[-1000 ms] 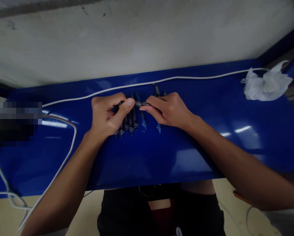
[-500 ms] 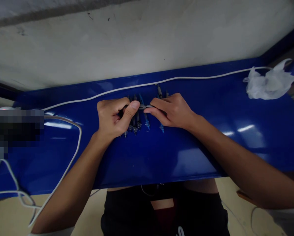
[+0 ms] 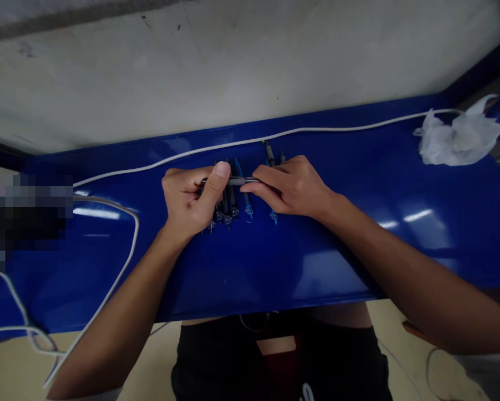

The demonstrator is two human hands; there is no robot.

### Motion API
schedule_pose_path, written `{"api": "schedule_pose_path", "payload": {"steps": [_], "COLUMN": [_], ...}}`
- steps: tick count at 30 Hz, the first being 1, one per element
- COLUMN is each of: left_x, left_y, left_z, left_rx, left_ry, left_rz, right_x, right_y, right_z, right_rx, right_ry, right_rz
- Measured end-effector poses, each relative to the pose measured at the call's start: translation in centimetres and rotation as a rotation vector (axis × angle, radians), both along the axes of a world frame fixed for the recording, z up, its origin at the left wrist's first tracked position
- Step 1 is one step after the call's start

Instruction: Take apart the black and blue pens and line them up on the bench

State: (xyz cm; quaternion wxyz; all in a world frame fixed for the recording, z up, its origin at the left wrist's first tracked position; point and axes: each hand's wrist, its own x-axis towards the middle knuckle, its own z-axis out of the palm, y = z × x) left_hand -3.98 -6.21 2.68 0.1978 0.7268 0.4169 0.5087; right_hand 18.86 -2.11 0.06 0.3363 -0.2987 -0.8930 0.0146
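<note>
Between my two hands a dark pen with a grey grip lies level above the table. My left hand is closed round one end, its thumb along the barrel. The fingers of my right hand pinch the other end. Below and beside my left hand lie several dark pens with clear ends, partly hidden by it. A blue pen rests just right of them. Another blue pen shows under my right hand, with a grey-gripped pen end beyond the knuckles.
The glossy blue table meets a pale wall. A white cable runs along the back. A crumpled white plastic bag sits at the far right. Another cable loops at left beside a blurred-out object.
My left hand has shifted slightly left along the pen, and its thumb has moved up and left. More of the grey grip shows between the hands. My right hand keeps its pinch.
</note>
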Motion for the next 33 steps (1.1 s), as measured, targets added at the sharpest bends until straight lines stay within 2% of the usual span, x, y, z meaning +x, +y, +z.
{"api": "schedule_pose_path", "payload": {"steps": [5, 9, 15, 23, 29, 33], "left_x": [-0.01, -0.32, -0.1, -0.28, -0.52, -0.67], "left_y": [0.62, 1.02, 0.45, 0.73, 0.63, 0.5], "left_z": [-0.55, -0.54, -0.51, -0.71, -0.85, -0.88], "left_rx": [-0.115, -0.09, -0.107, 0.052, 0.049, 0.105], "left_ry": [-0.096, -0.099, -0.072, 0.121, 0.058, 0.153], "left_rz": [-0.045, -0.014, -0.041, 0.093, 0.057, 0.069], "right_x": [0.02, 0.14, 0.28, 0.35, 0.42, 0.46], "right_y": [0.07, 0.33, 0.6, 0.35, 0.42, 0.47], "right_z": [-0.13, -0.35, -0.78, -0.55, -0.61, -0.68], "right_rx": [-0.006, -0.02, -0.065, -0.082, -0.089, -0.09], "right_ry": [0.017, 0.051, 0.056, 0.045, 0.071, 0.072], "right_rz": [-0.03, -0.054, -0.061, -0.021, -0.048, -0.053]}}
